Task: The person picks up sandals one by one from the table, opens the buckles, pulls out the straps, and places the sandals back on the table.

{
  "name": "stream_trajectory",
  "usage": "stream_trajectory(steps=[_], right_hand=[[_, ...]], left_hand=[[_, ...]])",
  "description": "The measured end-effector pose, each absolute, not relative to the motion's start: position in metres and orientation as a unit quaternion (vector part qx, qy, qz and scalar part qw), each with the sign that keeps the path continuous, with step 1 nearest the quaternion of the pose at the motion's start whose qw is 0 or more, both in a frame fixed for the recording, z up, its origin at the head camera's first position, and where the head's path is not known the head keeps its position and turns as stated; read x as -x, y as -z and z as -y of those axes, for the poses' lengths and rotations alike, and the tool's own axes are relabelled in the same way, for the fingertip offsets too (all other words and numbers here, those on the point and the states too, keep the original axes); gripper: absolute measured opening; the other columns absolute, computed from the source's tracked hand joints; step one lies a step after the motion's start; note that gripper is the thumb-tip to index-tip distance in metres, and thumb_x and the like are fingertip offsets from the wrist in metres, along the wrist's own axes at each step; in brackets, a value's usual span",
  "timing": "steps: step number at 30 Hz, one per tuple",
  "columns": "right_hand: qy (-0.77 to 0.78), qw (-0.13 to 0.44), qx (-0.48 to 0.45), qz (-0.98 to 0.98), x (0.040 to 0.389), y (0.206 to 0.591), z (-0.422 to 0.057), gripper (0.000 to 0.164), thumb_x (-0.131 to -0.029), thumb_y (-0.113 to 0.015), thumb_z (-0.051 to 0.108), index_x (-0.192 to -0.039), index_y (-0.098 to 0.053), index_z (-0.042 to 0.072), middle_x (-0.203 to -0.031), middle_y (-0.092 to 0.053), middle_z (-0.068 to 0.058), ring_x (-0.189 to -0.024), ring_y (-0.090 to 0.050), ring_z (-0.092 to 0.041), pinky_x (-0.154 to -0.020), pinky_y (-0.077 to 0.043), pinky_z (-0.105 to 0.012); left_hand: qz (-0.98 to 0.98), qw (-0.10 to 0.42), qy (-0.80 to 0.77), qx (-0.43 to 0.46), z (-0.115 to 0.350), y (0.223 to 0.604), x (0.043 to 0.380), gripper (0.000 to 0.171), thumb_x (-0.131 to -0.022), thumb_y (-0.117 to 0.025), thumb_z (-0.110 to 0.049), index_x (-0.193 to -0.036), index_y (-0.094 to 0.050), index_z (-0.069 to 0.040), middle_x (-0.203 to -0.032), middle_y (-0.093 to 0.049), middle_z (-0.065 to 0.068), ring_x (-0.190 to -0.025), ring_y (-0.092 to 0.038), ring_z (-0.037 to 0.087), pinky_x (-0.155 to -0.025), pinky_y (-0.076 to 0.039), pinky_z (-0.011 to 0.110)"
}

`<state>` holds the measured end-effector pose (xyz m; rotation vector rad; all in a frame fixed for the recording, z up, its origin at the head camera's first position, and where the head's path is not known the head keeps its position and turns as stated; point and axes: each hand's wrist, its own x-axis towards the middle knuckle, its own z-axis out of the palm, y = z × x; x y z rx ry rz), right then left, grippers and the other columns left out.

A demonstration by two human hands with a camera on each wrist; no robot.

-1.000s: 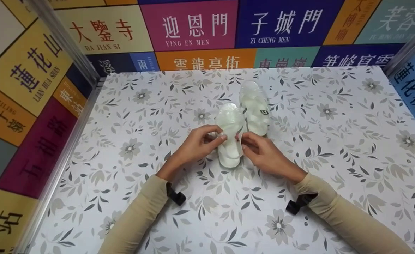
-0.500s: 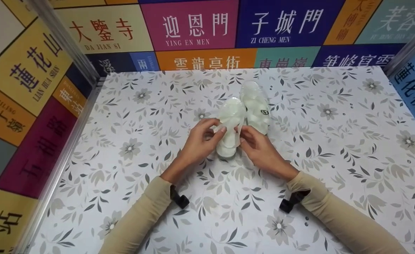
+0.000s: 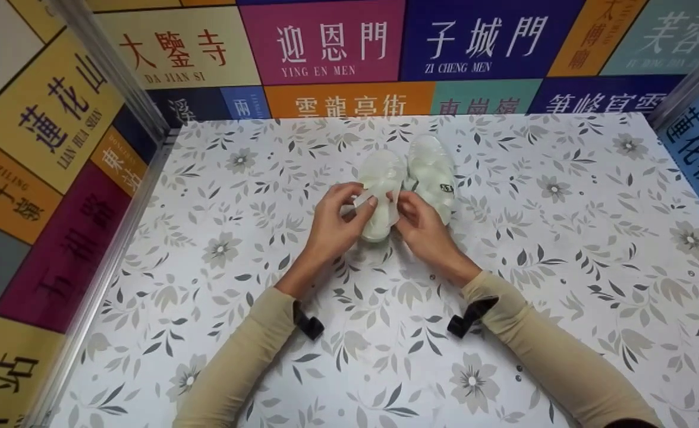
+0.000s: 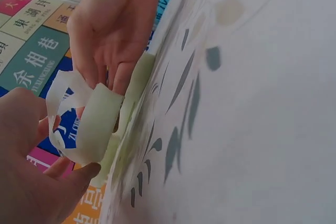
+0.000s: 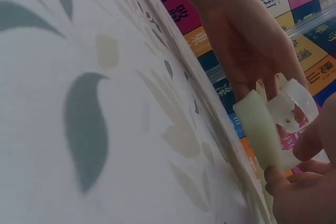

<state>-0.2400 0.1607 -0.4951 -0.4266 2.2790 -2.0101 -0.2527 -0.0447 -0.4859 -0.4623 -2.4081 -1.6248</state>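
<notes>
A pale greenish-white sandal (image 3: 380,165) is held between both hands, just above the table, its toe pointing away from me. At its left side my left hand (image 3: 334,221) grips it, thumb and fingers near a strap. My right hand (image 3: 425,230) grips the right side in the same way. The left wrist view shows the sandal's heel end (image 4: 98,124) and its looping translucent straps, apart from the tabletop. Beside it on the right, a matching sandal (image 3: 430,156) with a small dark mark on its strap lies on the table, partly hidden by my right hand.
The table (image 3: 254,368) wears a white cover with grey leaves and flowers. Behind it stands a wall of coloured panels (image 3: 331,44) with Chinese lettering. Similar panels (image 3: 58,249) line the left side. Each wrist carries a black camera mount (image 3: 309,324).
Both hands have carried the held sandal away from me and slightly left, up alongside the other one. The other sandal stays in place.
</notes>
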Motion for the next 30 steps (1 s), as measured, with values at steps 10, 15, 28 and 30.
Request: stream_trajectory(steps=[10,15,28,30], right_hand=[[0.662,0.04,0.111,-0.74,0.267,0.498,-0.15,0.065,-0.097,-0.041,-0.015,-0.159,-0.041,0.001,-0.166,-0.05,-0.016,-0.151,-0.052,-0.03,-0.125,-0.044,-0.043],[0.641,0.101,0.085,-0.756,0.266,0.501,-0.151,0.081,-0.097,-0.045,-0.011,-0.172,-0.026,0.015,-0.176,-0.037,-0.006,-0.162,-0.037,-0.025,-0.136,-0.027,-0.042],[0.668,0.112,0.092,-0.73,0.269,0.495,-0.162,0.085,-0.089,-0.042,-0.015,-0.169,-0.025,0.004,-0.169,-0.046,-0.017,-0.146,-0.056,-0.036,-0.085,-0.055,-0.018],[0.673,0.113,0.091,-0.725,0.269,0.494,-0.162,0.085,-0.087,-0.042,-0.015,-0.169,-0.025,0.002,-0.171,-0.044,-0.017,-0.147,-0.055,-0.035,-0.089,-0.056,-0.019]], left_hand=[[0.821,0.132,0.54,0.129,0.03,0.496,0.278,0.017,-0.103,-0.073,-0.028,-0.106,-0.073,-0.012,-0.122,-0.068,0.008,-0.099,-0.066,0.021,-0.086,-0.061,0.035],[0.835,0.126,0.525,0.109,0.031,0.504,0.281,0.016,-0.103,-0.072,-0.03,-0.105,-0.075,-0.015,-0.109,-0.067,0.006,-0.088,-0.06,0.017,-0.081,-0.054,0.029],[0.83,0.094,0.537,0.12,0.03,0.5,0.28,0.043,-0.104,-0.069,-0.027,-0.145,-0.064,-0.015,-0.134,-0.069,0.013,-0.1,-0.077,0.022,-0.094,-0.063,0.034],[0.833,0.094,0.532,0.123,0.03,0.499,0.28,0.043,-0.103,-0.069,-0.027,-0.145,-0.064,-0.018,-0.135,-0.069,0.012,-0.102,-0.075,0.021,-0.094,-0.063,0.033]])
